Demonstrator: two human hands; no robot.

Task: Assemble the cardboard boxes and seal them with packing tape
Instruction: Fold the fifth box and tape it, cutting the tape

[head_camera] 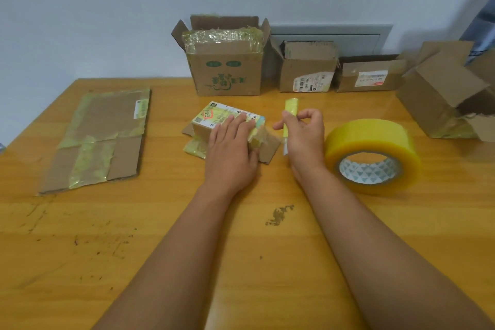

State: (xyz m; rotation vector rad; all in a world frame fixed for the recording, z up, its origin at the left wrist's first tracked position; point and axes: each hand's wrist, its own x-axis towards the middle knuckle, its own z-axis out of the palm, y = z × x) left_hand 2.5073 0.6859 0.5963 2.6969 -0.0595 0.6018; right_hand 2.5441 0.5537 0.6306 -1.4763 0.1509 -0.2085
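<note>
A small cardboard box (211,118) with a white label on top lies at the middle of the wooden table (241,249), its flaps spread out beneath it. My left hand (231,150) presses flat on the box's top and near side with straight fingers. My right hand (304,135) grips a yellow utility knife (290,107) just right of the box; the knife's tip points down toward the table. A large roll of yellow packing tape (372,154) rests on the table beside my right wrist.
A flattened cardboard box (104,139) with old tape lies at the left. Along the back wall stand a larger open box (227,72), two smaller boxes (308,72) (371,73), and an open box (442,94) at the right edge.
</note>
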